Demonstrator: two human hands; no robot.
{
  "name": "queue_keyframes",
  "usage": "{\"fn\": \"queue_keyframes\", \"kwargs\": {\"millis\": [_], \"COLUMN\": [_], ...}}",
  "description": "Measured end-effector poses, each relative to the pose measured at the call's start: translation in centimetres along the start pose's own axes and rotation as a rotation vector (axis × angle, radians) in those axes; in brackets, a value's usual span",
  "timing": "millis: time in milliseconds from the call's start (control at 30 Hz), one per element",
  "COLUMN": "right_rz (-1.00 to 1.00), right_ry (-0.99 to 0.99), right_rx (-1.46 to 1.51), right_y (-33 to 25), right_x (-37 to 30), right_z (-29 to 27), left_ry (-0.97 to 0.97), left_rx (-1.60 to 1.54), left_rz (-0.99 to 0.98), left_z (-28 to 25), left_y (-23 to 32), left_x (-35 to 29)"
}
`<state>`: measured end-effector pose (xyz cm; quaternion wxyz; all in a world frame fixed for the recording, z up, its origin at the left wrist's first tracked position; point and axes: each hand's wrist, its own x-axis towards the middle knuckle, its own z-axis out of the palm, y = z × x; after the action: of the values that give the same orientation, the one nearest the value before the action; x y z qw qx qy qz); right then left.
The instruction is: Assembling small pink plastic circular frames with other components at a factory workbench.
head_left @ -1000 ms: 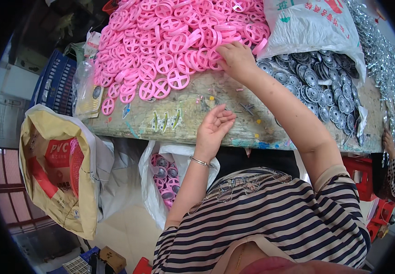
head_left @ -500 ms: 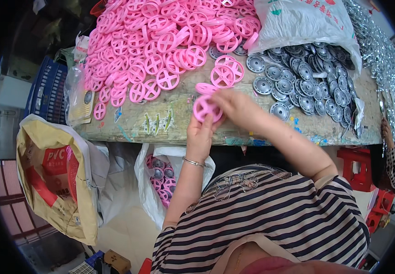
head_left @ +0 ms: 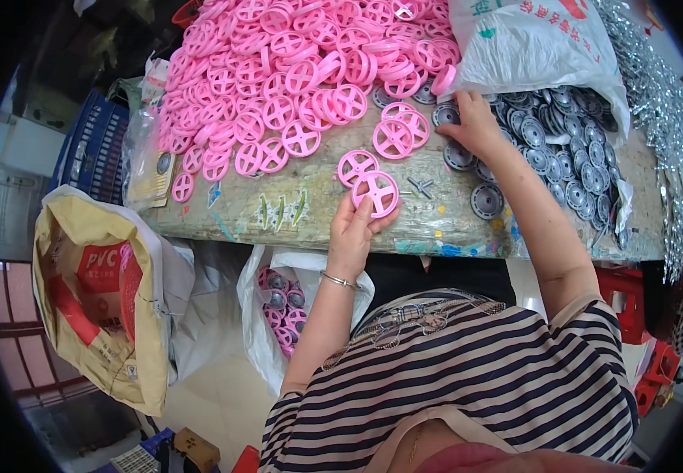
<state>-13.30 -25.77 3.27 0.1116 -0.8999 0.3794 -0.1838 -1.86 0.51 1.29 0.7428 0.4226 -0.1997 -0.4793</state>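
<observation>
My left hand [head_left: 354, 229] pinches a pink ring with a cross of spokes [head_left: 375, 195] between thumb and fingers, just above the table's front edge. Another pink spoked ring [head_left: 357, 167] lies right behind it, partly covered. My right hand [head_left: 474, 126] reaches to the left edge of the grey disc heap [head_left: 550, 150]. Its thumb and fingers close around the rims of one round grey disc [head_left: 445, 115], which still sits at the heap's edge. Between the hands lie a few small dark pins [head_left: 421, 187], and a loose group of pink rings [head_left: 393, 139] is farther back.
A large pile of pink rings [head_left: 278, 75] covers the back left of the worn table [head_left: 239, 193]. A white plastic bag [head_left: 531, 47] spills grey discs. Below the front edge hang a white bag [head_left: 251, 339] of pink-and-grey wheels and a yellow sack [head_left: 160, 315]. Silver tinsel [head_left: 657, 118] hangs right.
My right hand has left the pink rings at my left hand and moved right to the grey discs. The small dark pins between the hands now show. My left hand keeps its pink ring.
</observation>
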Motion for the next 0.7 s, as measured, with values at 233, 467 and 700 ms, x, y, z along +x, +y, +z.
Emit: {"fn": "queue_keyframes", "kwargs": {"millis": [233, 467, 700], "right_rz": [-0.010, 0.078, -0.001], "right_ry": [0.049, 0.004, 0.077], "right_rx": [-0.020, 0.123, 0.041], "right_y": [0.0, -0.2, -0.6], "right_x": [-0.8, -0.6, -2.0], "right_z": [1.1, 0.4, 0.9], "left_ry": [-0.011, 0.007, 0.013], "left_rx": [0.017, 0.007, 0.006], "left_rz": [-0.028, -0.037, -0.031], "left_z": [-0.2, -0.2, -0.3], "left_y": [0.2, 0.1, -0.2], "left_x": [0.0, -0.1, -0.3]}}
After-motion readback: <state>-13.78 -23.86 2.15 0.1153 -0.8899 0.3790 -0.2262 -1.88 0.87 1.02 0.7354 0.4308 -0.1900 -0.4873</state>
